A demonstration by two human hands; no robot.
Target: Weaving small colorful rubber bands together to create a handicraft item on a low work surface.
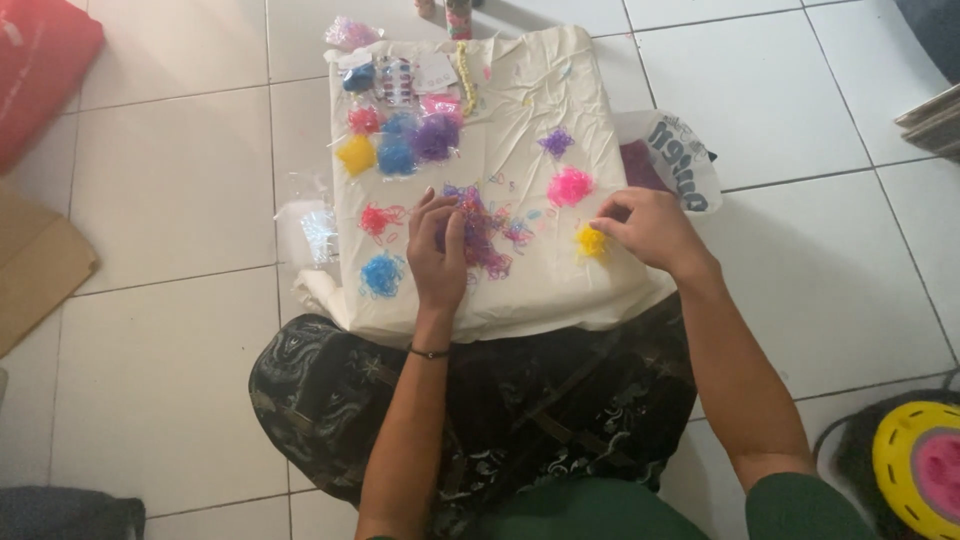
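Left hand [440, 245] lies palm-down, fingers spread and slightly curled, on the mixed purple-pink pile of small rubber bands [480, 230] in the middle of the cream cloth [560, 290]; it presses on the pile, nothing clearly gripped, thin dark bracelet [430, 352] on the wrist. Right hand [650, 228] reaches in from the right, wrist bent, fingertips pinched together at the edge of the small yellow pile [591, 241], touching it; whether a band is actually between the fingers I cannot tell. Both forearms bare, extended over the lap in dark patterned fabric [480, 410]. The cloth is spread on the white tiled floor [180, 200] just in front of the knees. Loose sorted piles on the cloth, counted: one yellow, one bright pink [570, 186], one small purple [556, 142], one red-pink [378, 220], one blue [382, 274], plus the mixed centre pile, so six. Top left of the cloth: clear packets of bands bunched together, at least five colours seen, namely yellow [356, 155], blue [397, 153], purple [437, 135], red [364, 119], pink [441, 104]; exact packet count unclear. A clear empty-looking plastic bag [318, 232] lies at the cloth's left edge, and a white plastic bag with dark lettering [680, 150] at its right edge. Red bag [35, 70] top left, brown cardboard [35, 270] at left, round yellow and pink thing [920, 465] bottom right.
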